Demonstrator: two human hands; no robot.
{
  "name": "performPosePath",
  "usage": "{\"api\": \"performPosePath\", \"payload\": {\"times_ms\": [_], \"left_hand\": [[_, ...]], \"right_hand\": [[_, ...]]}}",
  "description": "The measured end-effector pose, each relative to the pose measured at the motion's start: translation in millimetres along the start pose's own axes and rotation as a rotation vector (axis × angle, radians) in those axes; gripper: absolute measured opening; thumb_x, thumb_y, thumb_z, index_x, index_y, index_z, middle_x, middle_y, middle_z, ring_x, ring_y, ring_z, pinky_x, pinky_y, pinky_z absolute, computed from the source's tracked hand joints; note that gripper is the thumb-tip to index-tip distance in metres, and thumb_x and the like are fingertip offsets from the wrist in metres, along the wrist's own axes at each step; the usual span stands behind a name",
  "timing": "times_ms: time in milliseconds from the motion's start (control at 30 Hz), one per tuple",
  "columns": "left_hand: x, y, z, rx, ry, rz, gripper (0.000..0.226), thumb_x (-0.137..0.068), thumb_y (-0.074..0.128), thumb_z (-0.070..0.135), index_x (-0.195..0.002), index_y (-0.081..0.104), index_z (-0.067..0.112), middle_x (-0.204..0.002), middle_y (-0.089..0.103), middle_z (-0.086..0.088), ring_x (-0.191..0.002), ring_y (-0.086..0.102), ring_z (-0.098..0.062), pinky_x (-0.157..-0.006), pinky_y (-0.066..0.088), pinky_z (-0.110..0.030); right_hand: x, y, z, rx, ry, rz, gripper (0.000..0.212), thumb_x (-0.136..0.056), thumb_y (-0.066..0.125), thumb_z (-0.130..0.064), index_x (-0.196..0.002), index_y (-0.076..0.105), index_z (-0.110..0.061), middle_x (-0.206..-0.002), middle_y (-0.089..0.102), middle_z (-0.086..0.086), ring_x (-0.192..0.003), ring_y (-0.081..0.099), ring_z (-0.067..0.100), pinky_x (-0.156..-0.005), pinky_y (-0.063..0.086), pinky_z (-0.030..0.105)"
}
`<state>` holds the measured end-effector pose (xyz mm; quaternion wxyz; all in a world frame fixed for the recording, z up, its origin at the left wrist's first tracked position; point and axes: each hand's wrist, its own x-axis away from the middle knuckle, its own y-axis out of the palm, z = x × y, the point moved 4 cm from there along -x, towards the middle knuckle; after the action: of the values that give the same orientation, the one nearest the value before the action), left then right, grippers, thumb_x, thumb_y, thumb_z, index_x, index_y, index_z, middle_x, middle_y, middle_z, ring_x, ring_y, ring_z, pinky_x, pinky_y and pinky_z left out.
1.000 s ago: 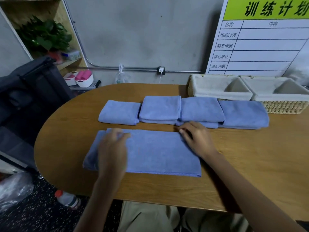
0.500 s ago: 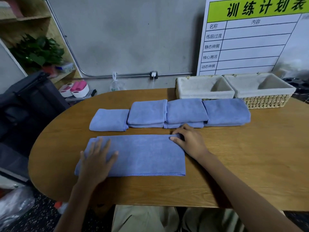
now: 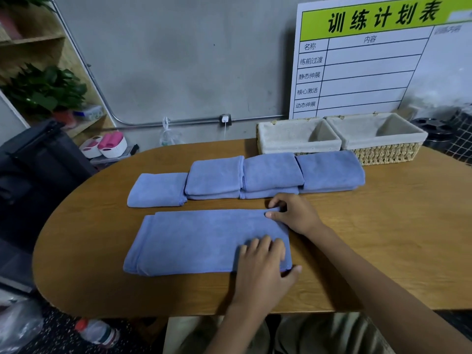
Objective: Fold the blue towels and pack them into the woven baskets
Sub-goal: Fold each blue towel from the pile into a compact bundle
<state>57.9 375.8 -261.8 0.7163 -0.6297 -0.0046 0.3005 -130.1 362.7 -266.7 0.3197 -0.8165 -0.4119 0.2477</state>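
Left hand (image 3: 263, 264) grips the near right corner of the half-folded towel (image 3: 199, 241), fingers on top and thumb at the edge; right hand (image 3: 293, 213) pinches the far right corner. Looks like the crosswise fold is coming: both corners need lifting together and carrying leftward. Beyond lie four folded stacks (image 3: 270, 172), and two woven baskets (image 3: 383, 154) wait unfilled.

Both forearms bare, no sleeves in view, no watch or rings visible. Left hand (image 3: 260, 267) and right hand (image 3: 296, 213) ungloved. Lap at bottom edge: light khaki-olive trousers (image 3: 319, 335), loose fabric with creases.
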Motion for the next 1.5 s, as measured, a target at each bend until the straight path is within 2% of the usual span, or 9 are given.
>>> {"api": "performPosePath", "payload": {"times_ms": [167,333,467,600,733,933,1100,1300,1500], "left_hand": [[-8.3,0.7,19.5,0.067,0.070,0.033,0.038,-0.077,0.058,0.041,-0.083,0.023,0.029,-0.068,0.040,0.011,-0.064,0.044,-0.010,-0.059,0.030,-0.027],[-6.0,-2.2,23.5,0.286,0.113,0.033,0.013,-0.082,0.051,0.022,-0.092,0.044,0.026,-0.073,0.051,0.009,-0.065,0.045,-0.007,-0.057,0.034,-0.021],[-4.0,-5.1,10.8,0.476,0.053,0.084,0.020,-0.086,0.051,0.018,-0.098,0.066,0.023,-0.087,0.057,0.010,-0.077,0.055,-0.004,-0.063,0.045,-0.021],[1.9,-14.5,2.1,0.577,0.003,0.153,0.011,-0.087,0.060,0.021,-0.087,0.070,0.018,-0.083,0.054,0.013,-0.065,0.052,-0.001,-0.060,0.040,-0.011],[5.7,-15.9,-3.0,0.587,-0.033,0.255,0.010,-0.089,0.072,0.028,-0.083,0.069,0.020,-0.081,0.058,0.017,-0.070,0.056,0.003,-0.064,0.041,-0.006],[9.4,-31.1,-24.6,0.706,-0.121,0.430,0.014,-0.092,0.063,0.022,-0.100,0.073,0.016,-0.090,0.067,0.017,-0.086,0.064,0.001,-0.073,0.047,-0.010],[16.8,-43.8,-53.4,0.727,-0.266,0.479,0.016,-0.091,0.057,0.034,-0.101,0.069,0.028,-0.090,0.065,0.022,-0.083,0.066,-0.005,-0.069,0.049,-0.017],[29.0,-63.2,-95.8,0.637,-0.414,0.536,0.014,-0.088,0.058,0.033,-0.097,0.057,0.044,-0.091,0.060,0.018,-0.081,0.061,-0.006,-0.065,0.044,-0.011],[43.5,-55.5,-131.9,0.276,-0.489,0.295,0.010,-0.084,0.060,0.030,-0.091,0.056,0.036,-0.065,0.052,0.013,-0.062,0.054,-0.006,-0.050,0.033,-0.019]], "right_hand": [[1.0,-27.6,15.2,-0.213,-0.037,-0.121,0.014,-0.080,0.082,-0.017,-0.089,0.073,-0.022,-0.092,0.072,-0.008,-0.080,0.062,-0.002,-0.076,0.047,0.024],[8.5,-38.7,16.4,-0.486,-0.086,-0.190,0.026,-0.083,0.076,-0.001,-0.105,0.073,-0.016,-0.096,0.069,0.004,-0.096,0.066,0.011,-0.090,0.049,0.020],[8.1,-39.8,9.6,-0.625,-0.114,-0.225,0.024,-0.088,0.070,0.000,-0.111,0.070,-0.009,-0.103,0.073,0.011,-0.104,0.067,0.019,-0.094,0.049,0.027],[1.4,-42.0,10.7,-0.701,-0.081,-0.325,0.031,-0.089,0.068,-0.008,-0.120,0.066,-0.007,-0.105,0.069,0.023,-0.103,0.065,0.025,-0.095,0.044,0.050],[-4.3,-45.1,11.3,-0.779,-0.076,-0.544,0.048,-0.090,0.064,-0.001,-0.136,0.052,-0.006,-0.118,0.064,0.023,-0.110,0.059,0.029,-0.094,0.050,0.037],[-20.2,-42.0,-7.1,-0.748,-0.137,-0.509,0.046,-0.086,0.068,0.000,-0.130,0.057,-0.007,-0.109,0.068,0.018,-0.095,0.064,0.020,-0.086,0.053,0.028],[-36.2,-28.7,-45.7,-0.694,-0.237,-0.388,0.032,-0.088,0.070,-0.006,-0.118,0.065,-0.016,-0.085,0.064,0.005,-0.082,0.054,0.016,-0.076,0.045,0.021],[-54.6,9.6,-92.4,-0.623,-0.318,-0.318,0.021,-0.092,0.070,-0.011,-0.112,0.068,-0.011,-0.084,0.066,-0.005,-0.078,0.058,0.006,-0.074,0.043,0.018],[-62.3,60.1,-102.1,-0.360,-0.354,-0.338,0.022,-0.090,0.073,-0.017,-0.109,0.070,-0.008,-0.085,0.069,0.008,-0.083,0.064,0.009,-0.083,0.051,0.030]]}}
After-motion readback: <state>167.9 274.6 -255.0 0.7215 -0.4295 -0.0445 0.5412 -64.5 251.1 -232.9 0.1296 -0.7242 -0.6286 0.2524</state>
